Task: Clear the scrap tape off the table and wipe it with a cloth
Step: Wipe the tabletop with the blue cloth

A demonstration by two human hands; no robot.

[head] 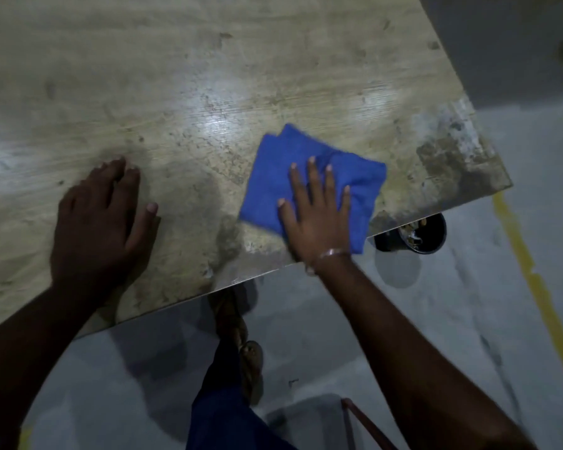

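Right hand (316, 219) flat, fingers spread, pressing blue cloth (309, 177) on tabletop (208, 76); advise firm overlapping strokes toward stained corner (449, 157).

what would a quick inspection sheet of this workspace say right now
surface: wooden table, worn and stained, darkest patch near its right corner; glare at centre
job's things: blue cloth, folded, flat on the table near the front edge; no scrap tape seen on the table
clutter: nothing seen on the table
grips: right hand lies flat on the cloth with fingers spread; left hand rests flat on the bare table, holding nothing
cables: nothing seen
surroundings: black bin on the floor, partly under the table edge, with scraps inside; yellow line on the grey floor; the person's sandalled foot below the table edge
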